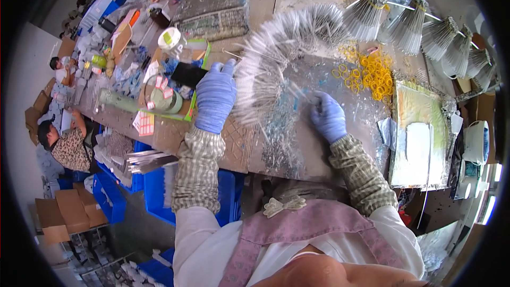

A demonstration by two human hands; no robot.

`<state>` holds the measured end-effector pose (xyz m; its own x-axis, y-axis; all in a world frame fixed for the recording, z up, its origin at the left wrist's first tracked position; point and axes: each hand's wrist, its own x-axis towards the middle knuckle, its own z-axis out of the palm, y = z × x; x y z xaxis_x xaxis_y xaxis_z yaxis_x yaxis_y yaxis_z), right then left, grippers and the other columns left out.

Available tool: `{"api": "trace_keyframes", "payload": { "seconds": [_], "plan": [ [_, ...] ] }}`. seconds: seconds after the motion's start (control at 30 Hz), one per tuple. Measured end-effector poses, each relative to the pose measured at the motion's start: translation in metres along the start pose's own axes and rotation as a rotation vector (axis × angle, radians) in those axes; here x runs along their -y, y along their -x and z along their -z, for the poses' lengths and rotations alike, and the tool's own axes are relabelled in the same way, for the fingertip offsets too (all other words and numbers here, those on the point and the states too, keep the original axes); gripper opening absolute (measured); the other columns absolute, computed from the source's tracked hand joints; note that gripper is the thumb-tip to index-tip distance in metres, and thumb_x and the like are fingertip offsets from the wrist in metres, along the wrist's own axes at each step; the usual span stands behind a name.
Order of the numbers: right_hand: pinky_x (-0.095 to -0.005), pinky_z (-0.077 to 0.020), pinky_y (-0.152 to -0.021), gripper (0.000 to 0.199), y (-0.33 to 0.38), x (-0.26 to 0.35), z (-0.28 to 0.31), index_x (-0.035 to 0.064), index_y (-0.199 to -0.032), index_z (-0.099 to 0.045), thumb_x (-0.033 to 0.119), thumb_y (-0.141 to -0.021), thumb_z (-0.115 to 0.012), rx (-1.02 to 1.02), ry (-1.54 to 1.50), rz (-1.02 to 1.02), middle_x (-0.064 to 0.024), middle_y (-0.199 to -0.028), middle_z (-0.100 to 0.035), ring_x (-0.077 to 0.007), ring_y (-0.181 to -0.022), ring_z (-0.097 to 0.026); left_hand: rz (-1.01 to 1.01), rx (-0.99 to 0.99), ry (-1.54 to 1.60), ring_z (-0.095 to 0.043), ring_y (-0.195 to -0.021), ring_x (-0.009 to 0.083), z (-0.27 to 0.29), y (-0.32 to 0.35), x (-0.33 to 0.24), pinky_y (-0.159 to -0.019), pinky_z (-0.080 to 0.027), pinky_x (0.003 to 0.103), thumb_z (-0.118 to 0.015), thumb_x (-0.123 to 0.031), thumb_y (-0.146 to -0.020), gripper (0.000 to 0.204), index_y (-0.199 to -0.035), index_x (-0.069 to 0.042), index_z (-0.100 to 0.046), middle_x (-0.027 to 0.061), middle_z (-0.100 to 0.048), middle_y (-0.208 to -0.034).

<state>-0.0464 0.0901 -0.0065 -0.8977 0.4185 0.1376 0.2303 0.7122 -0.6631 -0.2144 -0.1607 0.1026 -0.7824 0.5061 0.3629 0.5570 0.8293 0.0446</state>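
Observation:
My left hand (217, 96), in a blue glove, lies with its fingers stretched out beside the left end of a long curved row of thin, pale, needle-like rods (260, 77). A black phone (188, 75) is just left of that hand. My right hand (328, 117), also gloved in blue, is closed in a pinch above the dusty grey work board (329, 149). A thin, pale rod (298, 91), blurred by motion, sticks out from its fingertips toward the row. Yellow rubber rings (374, 77) lie in a heap beyond my right hand.
Bundles of rods (366, 13) hang fanned from a bar at the far right. A white-coated panel (419, 143) lies at the right. Left of my left hand stand a clear jar (166, 99) and a white-lidded tub (170, 39). A blue bin (159, 194) sits below the table edge; other people work at left.

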Motion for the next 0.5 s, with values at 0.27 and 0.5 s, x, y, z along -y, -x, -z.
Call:
{"api": "trace_keyframes", "payload": {
  "seconds": [0.27,0.5],
  "plan": [
    [-0.0424,-0.0539,-0.077,0.025,-0.038,0.053,-0.038,0.0109,-0.109,-0.064,0.009,-0.084,-0.065,0.025,-0.11,0.616,-0.012,-0.09,-0.067,-0.0328,-0.086,-0.066,0.015,0.165,0.122,-0.064,-0.084,0.0342,0.002,0.036,-0.01,-0.074,-0.052,0.045,-0.059,-0.011,-0.088,0.032,-0.12,-0.01,-0.063,0.0155,-0.061,-0.104],
    [-0.0425,-0.0539,-0.082,0.031,-0.059,0.033,-0.047,0.0062,-0.112,-0.064,0.016,-0.083,-0.072,0.125,-0.132,0.085,-0.0145,-0.099,-0.071,-0.0346,-0.091,-0.067,0.457,0.014,1.249,-0.064,-0.081,0.0195,-0.036,0.116,-0.049,-0.071,-0.054,0.036,-0.06,-0.007,-0.094,0.019,-0.113,-0.007,-0.061,0.0064,-0.063,-0.093]
  ]
}}
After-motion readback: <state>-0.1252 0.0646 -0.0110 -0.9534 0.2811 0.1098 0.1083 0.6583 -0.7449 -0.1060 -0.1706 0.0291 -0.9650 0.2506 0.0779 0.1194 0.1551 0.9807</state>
